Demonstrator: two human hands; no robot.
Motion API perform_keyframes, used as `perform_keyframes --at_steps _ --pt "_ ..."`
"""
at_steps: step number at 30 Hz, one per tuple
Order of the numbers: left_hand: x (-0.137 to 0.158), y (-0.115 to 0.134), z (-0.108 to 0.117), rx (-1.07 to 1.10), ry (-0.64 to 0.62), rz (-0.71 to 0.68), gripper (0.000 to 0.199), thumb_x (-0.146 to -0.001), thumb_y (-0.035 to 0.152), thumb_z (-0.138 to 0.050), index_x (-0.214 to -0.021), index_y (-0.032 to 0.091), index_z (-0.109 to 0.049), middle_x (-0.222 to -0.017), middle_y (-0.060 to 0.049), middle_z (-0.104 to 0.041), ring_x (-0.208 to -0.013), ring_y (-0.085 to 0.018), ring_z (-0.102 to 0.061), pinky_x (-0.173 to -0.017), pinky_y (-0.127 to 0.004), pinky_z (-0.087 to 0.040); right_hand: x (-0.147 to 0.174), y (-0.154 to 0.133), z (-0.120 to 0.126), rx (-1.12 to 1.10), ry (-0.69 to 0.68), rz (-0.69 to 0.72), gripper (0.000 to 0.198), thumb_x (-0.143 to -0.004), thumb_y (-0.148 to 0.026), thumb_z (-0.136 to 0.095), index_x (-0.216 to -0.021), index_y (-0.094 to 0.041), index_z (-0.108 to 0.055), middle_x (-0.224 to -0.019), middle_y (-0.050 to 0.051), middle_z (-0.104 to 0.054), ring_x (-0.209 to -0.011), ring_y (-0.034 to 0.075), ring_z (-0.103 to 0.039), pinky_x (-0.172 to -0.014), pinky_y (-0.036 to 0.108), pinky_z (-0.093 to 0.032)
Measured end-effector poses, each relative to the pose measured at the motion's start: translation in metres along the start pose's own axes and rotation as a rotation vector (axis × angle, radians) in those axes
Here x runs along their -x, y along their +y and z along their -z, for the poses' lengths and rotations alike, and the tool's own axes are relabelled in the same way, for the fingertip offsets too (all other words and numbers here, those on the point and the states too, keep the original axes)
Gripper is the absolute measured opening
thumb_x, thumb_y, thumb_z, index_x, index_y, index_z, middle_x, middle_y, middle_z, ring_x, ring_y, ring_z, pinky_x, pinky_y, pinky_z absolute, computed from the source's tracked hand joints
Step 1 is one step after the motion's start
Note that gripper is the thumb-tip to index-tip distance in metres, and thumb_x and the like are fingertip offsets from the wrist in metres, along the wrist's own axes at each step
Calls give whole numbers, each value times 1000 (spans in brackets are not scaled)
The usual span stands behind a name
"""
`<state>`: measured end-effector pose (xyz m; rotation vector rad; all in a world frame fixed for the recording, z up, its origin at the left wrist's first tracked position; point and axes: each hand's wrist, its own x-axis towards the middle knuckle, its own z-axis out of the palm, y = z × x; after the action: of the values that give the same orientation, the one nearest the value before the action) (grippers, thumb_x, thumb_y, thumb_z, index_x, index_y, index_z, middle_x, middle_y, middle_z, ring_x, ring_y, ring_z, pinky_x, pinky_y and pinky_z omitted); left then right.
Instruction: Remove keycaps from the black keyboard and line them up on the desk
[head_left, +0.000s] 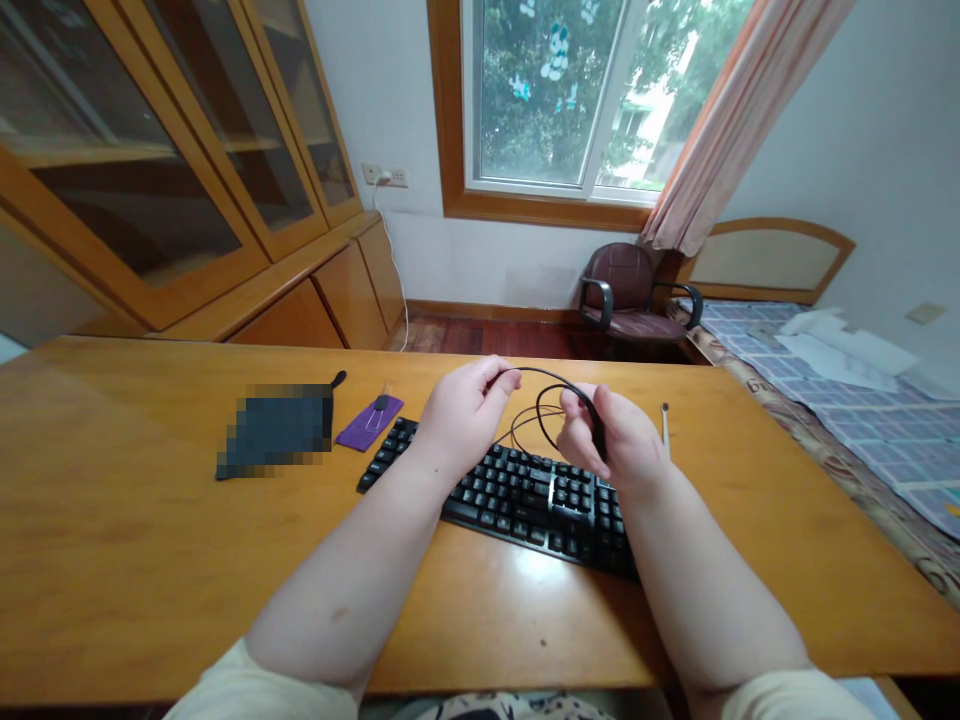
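Observation:
A thin black cable runs between my two hands above a black keyboard lying on the wooden table. My left hand is closed, pinching the cable between thumb and fingers over the keyboard's back edge. My right hand is wrapped round several gathered loops of the same cable, above the keyboard's right part. More cable trails in loose curves behind the keyboard. Part of the keyboard is hidden beneath my forearms.
Left of the keyboard lie a purple cloth or pouch with a small dark item on it and a dark pouch, blurred out. A slim white-handled tool lies behind my right wrist. Beyond the table stand an armchair and a bed.

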<state>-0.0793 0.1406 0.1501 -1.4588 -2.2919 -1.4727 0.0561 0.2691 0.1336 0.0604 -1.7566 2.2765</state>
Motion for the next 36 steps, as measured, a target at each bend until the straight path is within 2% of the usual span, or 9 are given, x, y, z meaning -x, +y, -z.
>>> perform_keyframes --at_steps 3,6,9,12,16,21,26,32,36 --pt "1 -3 -8 180 -3 107 30 -89 41 -39 -80 18 -57 -60 3 -53 -56 -11 -53 -57 -23 -42 1 -5 -4 -20 74 33 36 -90 -54 -31 -84 -22 -44 -34 -12 -30 -23 7 -18 -31 22 -19" --pt "3 -5 -22 359 -195 183 32 -91 41 -32 -87 18 -54 -58 4 -50 -48 -9 -51 -50 -21 -42 5 -15 -6 71 218 113 33 -91 -51 -26 -82 -24 -42 -37 -12 -26 -22 8 -16 -29 24 -19" --pt "7 1 -34 224 -413 139 28 -89 38 -36 -89 18 -56 -63 3 -55 -54 -11 -55 -53 -22 -42 5 -22 -2 277 376 225 35 -92 -52 -22 -83 -25 -43 -49 -6 -44 -29 9 -34 -35 24 -31" --pt "12 10 -39 119 -545 104 24 -88 36 -40 -94 20 -57 -66 2 -61 -60 -13 -58 -58 -24 -42 2 -23 7 385 424 352 33 -92 -52 -26 -87 -25 -44 -75 2 -63 -63 16 -63 -56 30 -48" --pt "15 15 -34 128 -716 68 25 -86 32 -45 -105 21 -55 -66 2 -62 -59 -13 -58 -55 -23 -40 -1 -21 18 376 423 454 24 -90 -47 -41 -87 -24 -44 -97 6 -67 -104 22 -60 -84 42 -49" --pt "14 19 -13 -59 -740 -151 15 -82 29 -51 -90 22 -63 -79 0 -66 -69 -15 -59 -61 -24 -40 0 -26 23 656 451 428 22 -90 -41 -46 -88 -20 -51 -97 7 -67 -106 22 -58 -94 43 -41" --pt "14 30 6 12 -648 -287 21 -88 28 -45 -82 19 -63 -77 -1 -65 -72 -14 -58 -66 -24 -42 3 -26 17 837 132 19 34 -88 -45 -45 -72 -17 -52 -65 1 -56 -62 13 -53 -60 26 -44" --pt "9 20 5 160 -187 -155 20 -86 34 -51 -83 18 -63 -79 -1 -65 -74 -14 -58 -70 -25 -45 18 -19 20 220 -219 -91 47 -84 -61 -41 -74 -16 -50 -46 -7 -31 -39 7 -28 -40 21 -28" --pt "6 10 -8 153 -238 -135 29 -90 35 -41 -83 17 -62 -79 -2 -65 -77 -15 -59 -72 -26 -44 32 -17 28 43 -718 -214 38 -84 -53 -46 -74 -17 -52 -39 -5 -40 -30 6 -32 -38 20 -31"
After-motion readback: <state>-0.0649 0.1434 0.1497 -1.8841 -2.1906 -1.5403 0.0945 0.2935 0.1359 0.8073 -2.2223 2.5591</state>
